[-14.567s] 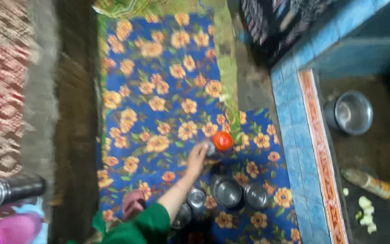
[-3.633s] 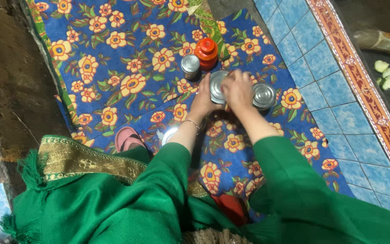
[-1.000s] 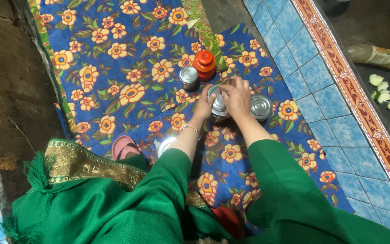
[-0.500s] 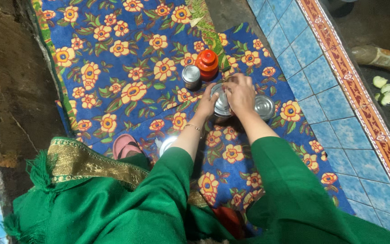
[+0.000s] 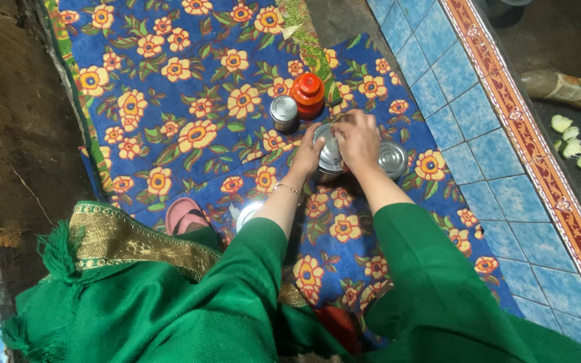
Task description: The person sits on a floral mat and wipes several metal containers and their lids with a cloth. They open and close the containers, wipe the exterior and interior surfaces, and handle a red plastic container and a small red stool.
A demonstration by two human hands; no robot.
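Floral mat (image 5: 189,81): steel tin (image 5: 329,156) clamped between left hand (image 5: 308,153) and right hand (image 5: 358,134); orange jar (image 5: 308,93) behind. Steady base, turn top squarely.

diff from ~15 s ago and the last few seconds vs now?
About 15 s back only one hand reached toward the orange jar. Now the left hand grips the side of a steel tin while the right hand covers its lid, as in the last few seconds. The small steel tin, the other steel tin and the floral cloth are unmoved.
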